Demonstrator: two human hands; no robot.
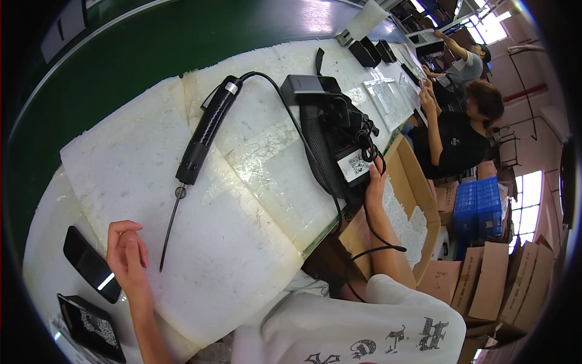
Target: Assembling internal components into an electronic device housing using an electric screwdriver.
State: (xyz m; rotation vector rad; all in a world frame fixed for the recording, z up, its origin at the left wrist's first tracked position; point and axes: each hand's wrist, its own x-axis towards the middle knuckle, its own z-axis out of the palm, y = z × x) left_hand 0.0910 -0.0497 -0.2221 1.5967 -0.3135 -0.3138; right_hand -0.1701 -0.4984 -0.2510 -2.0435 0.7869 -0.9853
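Observation:
My left hand [128, 255] rests above the white-covered table with loosely bent fingers and nothing in it. It is between a black phone [91, 264] and the thin metal tip of a black electric screwdriver [208, 132]. The screwdriver lies tilted on the table, its cord running off its upper end. On the right, my right hand [376, 182] grips the near edge of a black mesh pouch [315, 145], beside a coiled black cable [365, 136] and a white label with a square code [354, 165]. Its fingertips are partly hidden.
A black tray of small screws [94, 327] sits at the lower left. A grey box-shaped device [303, 86] lies at the pouch's top. Right of my right arm stands an open cardboard box [418, 176]. Blue crates [479, 209] and two people [456, 142] are beyond.

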